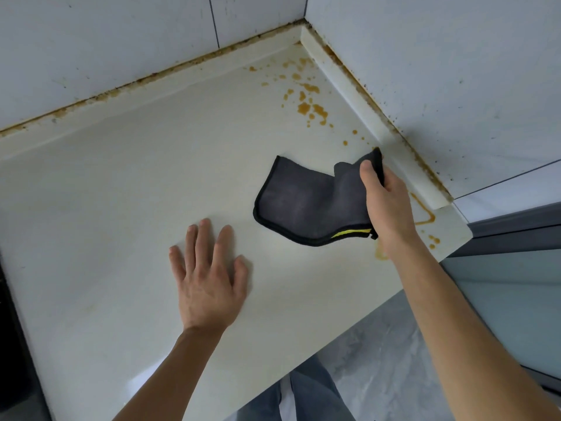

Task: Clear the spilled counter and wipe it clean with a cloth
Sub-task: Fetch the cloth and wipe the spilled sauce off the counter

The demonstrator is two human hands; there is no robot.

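1. A dark strip of some appliance or fitting [12, 344] is seen at the far left edge, just beside the counter; what it is cannot be told.
2. The pale, glossy counter [106, 208] is spread across the middle of the view; it is bordered at the back and on the right by a raised cream lip, and white wall tiles [106, 50] are seen above, with brownish grime along the joint.
3. The left hand [209, 278] is laid flat on the counter, palm down; its fingers are straight and slightly spread, and nothing is grasped by it.
4. The cloth [303, 205], dark grey with black edging and a yellow tag near its lower right corner, is found just to the right of the left hand and apart from it; its left part is spread on the counter, while its right part is lifted and bunched.
5. Orange-brown spill spots [306, 107] are scattered beyond the cloth towards the back right corner; more streaks and drops [425, 218] are seen at the counter's right end.
6. The right hand [388, 205] is closed round the cloth's right edge; the thumb is pressed on top and the fingers are curled behind.
7. Grey floor [379, 344] and blue trousers [306, 390] are seen below the counter's front edge.
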